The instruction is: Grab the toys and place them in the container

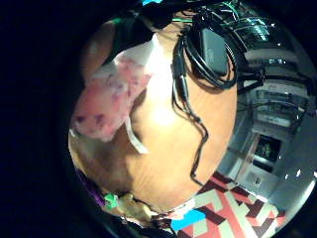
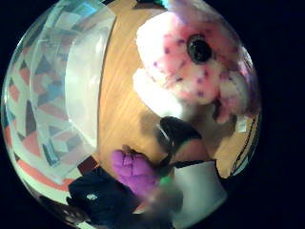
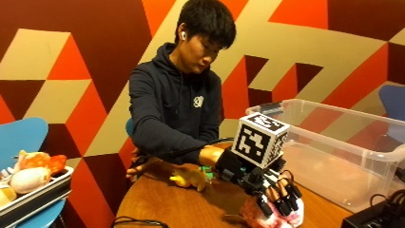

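Note:
A pink plush toy [image 3: 273, 218] with purple spots lies on the wooden table [image 3: 171, 209], near its front edge. My gloved right hand [image 3: 256, 183] sits on top of it, fingers [image 3: 282, 202] curled down around its body. Both palm views show the plush [image 1: 111, 101] [image 2: 190, 67] close up, with a black thumb tip [image 2: 174, 133] beside it. The clear plastic container [image 3: 345, 142] [image 2: 81, 81] stands open just right of the hand. A yellow toy [image 3: 187, 179] [image 1: 131, 206] and a purple toy [image 2: 133, 171] lie on the table nearer the person.
A black box with coiled cables [image 1: 213, 47] [image 3: 373, 216] sits at the table's front right corner. The person's bare left hand [image 3: 140, 166] rests at the table's far edge. At the left, a tray [image 3: 34, 194] of other toys stands on a blue chair.

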Available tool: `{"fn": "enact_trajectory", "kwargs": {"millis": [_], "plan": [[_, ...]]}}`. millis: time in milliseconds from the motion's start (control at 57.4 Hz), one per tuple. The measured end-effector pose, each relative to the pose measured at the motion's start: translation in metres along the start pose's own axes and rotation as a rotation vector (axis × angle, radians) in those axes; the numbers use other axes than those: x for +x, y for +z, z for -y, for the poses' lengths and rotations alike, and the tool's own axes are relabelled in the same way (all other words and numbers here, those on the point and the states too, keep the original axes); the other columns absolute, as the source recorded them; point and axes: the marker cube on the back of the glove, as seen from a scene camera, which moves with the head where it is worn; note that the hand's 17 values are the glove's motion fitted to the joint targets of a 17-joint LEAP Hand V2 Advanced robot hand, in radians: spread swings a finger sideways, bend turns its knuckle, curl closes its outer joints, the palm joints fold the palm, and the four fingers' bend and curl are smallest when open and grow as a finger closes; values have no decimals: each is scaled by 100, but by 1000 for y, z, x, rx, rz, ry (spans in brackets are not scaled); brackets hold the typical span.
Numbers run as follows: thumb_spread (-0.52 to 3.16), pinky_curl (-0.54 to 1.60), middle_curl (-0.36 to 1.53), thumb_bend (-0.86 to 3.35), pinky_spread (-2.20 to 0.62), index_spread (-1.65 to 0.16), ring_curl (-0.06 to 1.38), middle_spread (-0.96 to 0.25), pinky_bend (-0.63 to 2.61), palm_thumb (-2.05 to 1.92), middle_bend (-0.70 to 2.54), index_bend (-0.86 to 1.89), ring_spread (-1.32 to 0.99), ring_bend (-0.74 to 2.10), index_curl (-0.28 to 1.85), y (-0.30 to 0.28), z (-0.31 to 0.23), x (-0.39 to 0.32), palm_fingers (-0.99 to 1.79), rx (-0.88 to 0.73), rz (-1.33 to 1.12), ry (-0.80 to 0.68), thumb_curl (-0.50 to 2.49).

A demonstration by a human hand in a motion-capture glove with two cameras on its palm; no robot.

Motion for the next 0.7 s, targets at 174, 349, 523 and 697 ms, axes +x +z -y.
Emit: {"fn": "enact_trajectory", "kwargs": {"millis": [174,349,523,697], "plan": [[128,31,40,5,2,-23,37,-7,59,50,39,15,-12,43,15,5,4,-2,15,41,-40,20,36],[128,26,50,10,1,-23,47,-17,36,63,66,18,-29,75,20,1,1,-6,43,33,-56,3,40],[128,29,53,8,1,-24,50,-20,40,66,69,13,-34,76,23,-2,-6,-7,29,-24,-62,-6,41],[128,38,48,2,1,-22,41,-14,70,60,52,17,-23,41,26,-5,-5,-8,-13,1,-78,-15,40]]}}
